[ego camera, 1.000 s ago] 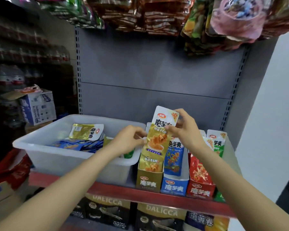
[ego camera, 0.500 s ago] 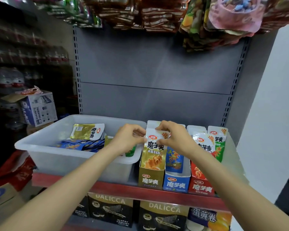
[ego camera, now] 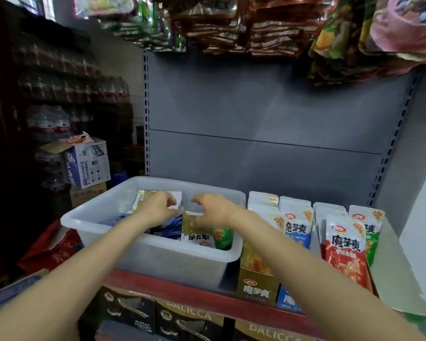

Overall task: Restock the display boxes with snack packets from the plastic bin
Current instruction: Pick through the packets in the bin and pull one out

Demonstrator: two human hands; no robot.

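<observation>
- Both hands reach into the plastic bin (ego camera: 158,257) on the shelf's (ego camera: 207,300) left.
- Left hand (ego camera: 158,209): curled fingers on a gold packet (ego camera: 143,199).
- Right hand (ego camera: 213,209): fingers loosely curled over another gold packet (ego camera: 194,230); grip unclear.
- Display boxes (ego camera: 257,286) stand at the bin's right.

Two bare forearms, no sleeves, left hand (ego camera: 158,209), right hand (ego camera: 215,210)

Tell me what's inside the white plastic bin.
The plastic bin holds loose snack packets: a gold one at the back, blue ones in the middle, a gold and a green one at the front. Both hands cover others; the bottom is hidden.
</observation>
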